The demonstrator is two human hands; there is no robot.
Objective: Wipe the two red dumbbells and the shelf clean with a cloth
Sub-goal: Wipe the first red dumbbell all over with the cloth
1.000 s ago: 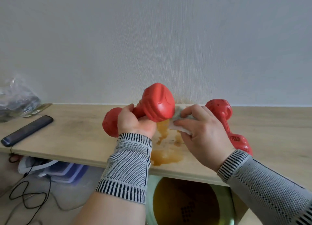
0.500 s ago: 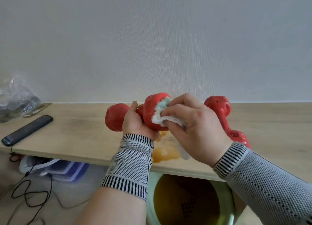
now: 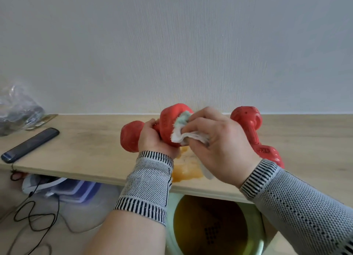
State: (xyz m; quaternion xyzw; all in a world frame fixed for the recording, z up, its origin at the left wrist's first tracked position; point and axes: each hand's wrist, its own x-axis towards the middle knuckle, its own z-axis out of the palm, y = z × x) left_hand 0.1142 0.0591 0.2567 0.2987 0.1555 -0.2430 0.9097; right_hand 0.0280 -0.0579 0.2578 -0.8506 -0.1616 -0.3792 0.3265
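right hand (image 3: 219, 140) pinches the cloth (image 3: 183, 134) and presses it on the near head of the lifted dumbbell (image 3: 168, 128); left hand (image 3: 152, 140) is wrapped round its handle, holding it off the shelf (image 3: 86, 149), likely so the head can be turned under the cloth. second dumbbell (image 3: 252, 128) lies on the shelf just right, untouched. orange spill (image 3: 187, 170) sits right below the hands, not yet wiped. phone (image 3: 30, 144) well left, bowl (image 3: 212, 224) under the shelf edge
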